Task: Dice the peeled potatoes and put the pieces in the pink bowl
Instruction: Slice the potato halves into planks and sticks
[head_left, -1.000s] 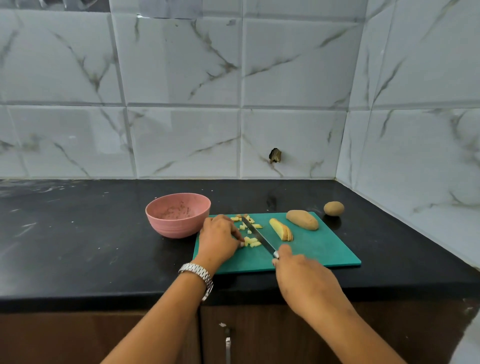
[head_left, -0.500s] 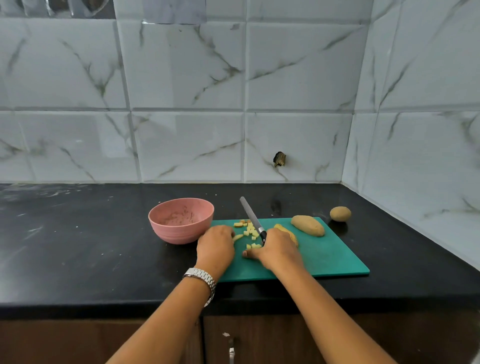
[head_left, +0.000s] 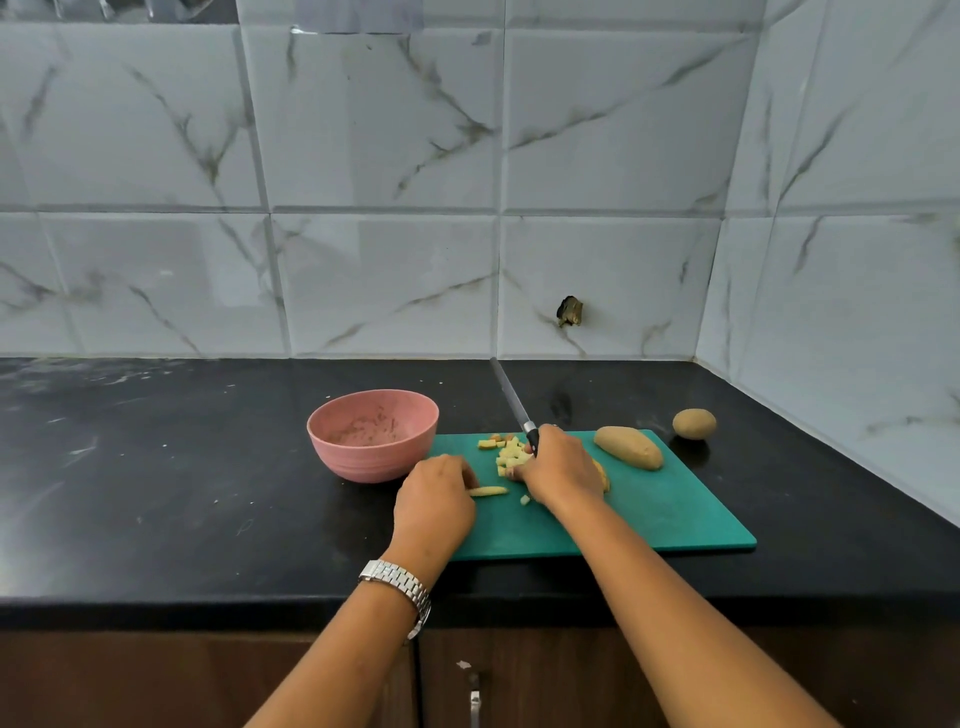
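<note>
Gripping the knife (head_left: 511, 397) by its handle, our right hand (head_left: 563, 470) is wrapping firmly around it above the middle of the green cutting board (head_left: 675, 514). The blade is pointing up and away toward the wall, not down at the work. Our left hand (head_left: 434, 506) is curling its fingers onto the end of a potato strip (head_left: 488, 491) near the board's left edge.

From the head view, the diced pieces (head_left: 509, 452) are lying in a loose pile on the board's far left part. One peeled potato (head_left: 628, 447) is lying on its far right part, and another potato (head_left: 694, 423) is sitting just off its far right corner. The pink bowl (head_left: 371, 434) is standing just off its far left corner.

We are judging two risks. Because the strip is thin and likely slippery, a blade coming down beside our left fingertips could nick them. Sweeping the pile toward the bowl could scatter cubes past the board's edge onto the black counter (head_left: 156, 493).
</note>
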